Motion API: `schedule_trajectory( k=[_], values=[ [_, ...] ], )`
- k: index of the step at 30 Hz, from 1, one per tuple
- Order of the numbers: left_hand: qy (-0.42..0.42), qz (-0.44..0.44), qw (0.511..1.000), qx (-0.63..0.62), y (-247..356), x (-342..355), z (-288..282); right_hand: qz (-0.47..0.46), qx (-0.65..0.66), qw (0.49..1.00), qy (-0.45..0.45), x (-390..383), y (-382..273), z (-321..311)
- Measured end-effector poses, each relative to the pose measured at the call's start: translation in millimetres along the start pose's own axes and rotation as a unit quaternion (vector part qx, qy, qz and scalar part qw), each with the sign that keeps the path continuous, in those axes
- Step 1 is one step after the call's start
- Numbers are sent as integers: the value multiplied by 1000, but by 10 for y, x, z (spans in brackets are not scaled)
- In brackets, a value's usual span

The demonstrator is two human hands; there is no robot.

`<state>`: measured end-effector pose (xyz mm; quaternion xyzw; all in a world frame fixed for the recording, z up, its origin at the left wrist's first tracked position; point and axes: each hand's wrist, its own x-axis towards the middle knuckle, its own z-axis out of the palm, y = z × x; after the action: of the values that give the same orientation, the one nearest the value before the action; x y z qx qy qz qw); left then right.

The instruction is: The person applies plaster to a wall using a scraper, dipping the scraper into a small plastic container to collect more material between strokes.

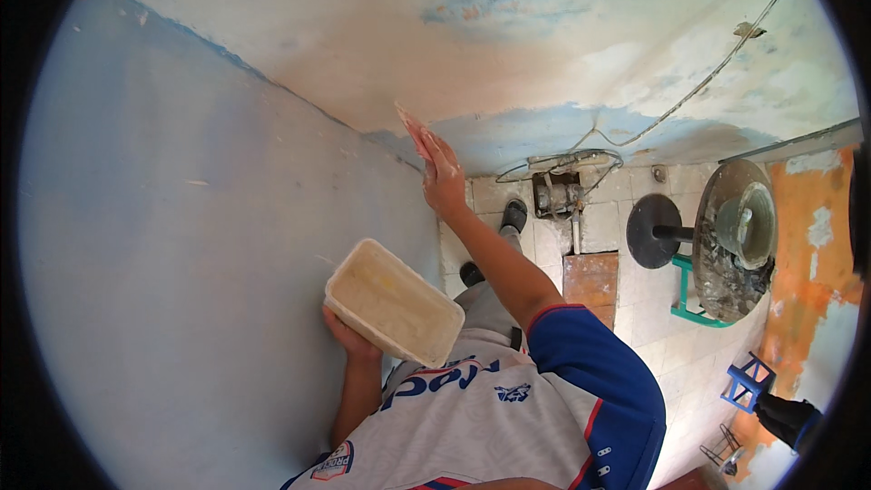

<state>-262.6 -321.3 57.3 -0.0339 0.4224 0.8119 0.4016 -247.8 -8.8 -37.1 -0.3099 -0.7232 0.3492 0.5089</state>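
Observation:
My left hand [349, 334] grips a rectangular pale plastic tub [435, 342] from below, tilted in front of my shirt. A smooth cream-coloured paste [390, 299] coats its inside. My right arm reaches up to the far wall [363, 54], close to the corner with the blue wall [181, 236]. Pressed between the fingers of my right hand [442, 168] is a thin flat spreader [406, 118], seen nearly edge-on against the wall. Its handle, if any, is hidden by the hand. Pale smears mark the fingers.
A cable [717, 73] hangs along the far wall down to a floor pit with a pump [555, 192]. At right, a round tabletop [717, 295] carries a bucket [751, 227], beside a green stool frame [694, 316]. A blue stool [748, 381] stands lower right.

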Motion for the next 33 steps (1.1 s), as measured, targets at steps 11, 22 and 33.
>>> schedule_trajectory(
  k=[11, 22, 33],
  values=[
    [-7, 17, 1000, 3, -57, -41, -80, 244, 543, 787, 159, 353, -532, -1002],
    [-37, 13, 999, -21, -25, -3, -150, -27, -141, 930, 339, 1571, -405, -1187],
    [-23, 17, 1000, -5, 25, -25, -41, -123, -143, 928, 322, 1523, -157, -1005]
  ],
)
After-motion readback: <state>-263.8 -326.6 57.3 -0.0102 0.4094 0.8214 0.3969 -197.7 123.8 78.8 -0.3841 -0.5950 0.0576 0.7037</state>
